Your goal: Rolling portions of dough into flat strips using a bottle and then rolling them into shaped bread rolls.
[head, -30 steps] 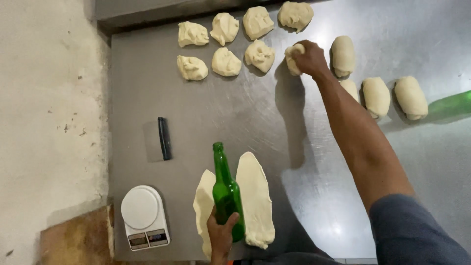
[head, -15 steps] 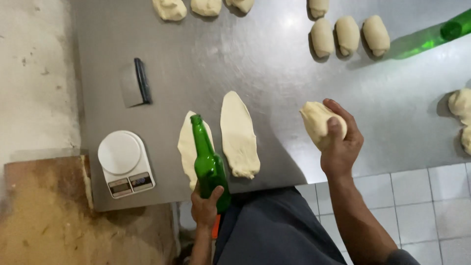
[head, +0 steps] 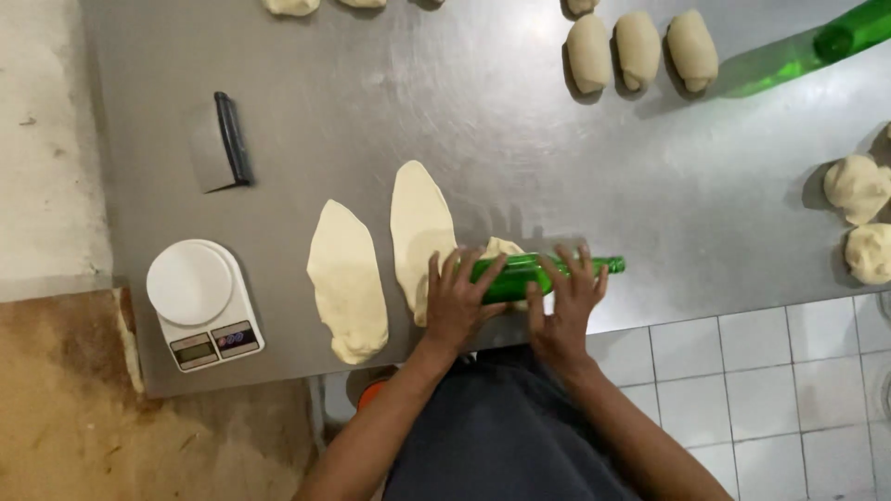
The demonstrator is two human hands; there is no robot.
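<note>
green glass bottle [head: 520,276] lying flat across dough lump [head: 502,249] near tabletop [head: 520,158] edge, 6 o'clock. left hand [head: 457,299] and right hand [head: 566,306] flat, fingers spread, pressing on bottle. two flattened dough ovals [head: 347,281] at 9 o'clock of hands; kitchen scale [head: 202,304] further left.

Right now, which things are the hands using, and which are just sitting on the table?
In use:
left hand
right hand
green glass bottle lying flat under both palms
pale dough lump beneath it

Just lying there:
two flattened oval dough sheets
white round-topped kitchen scale
black-handled metal scraper
three rolled dough logs
second green bottle
</note>
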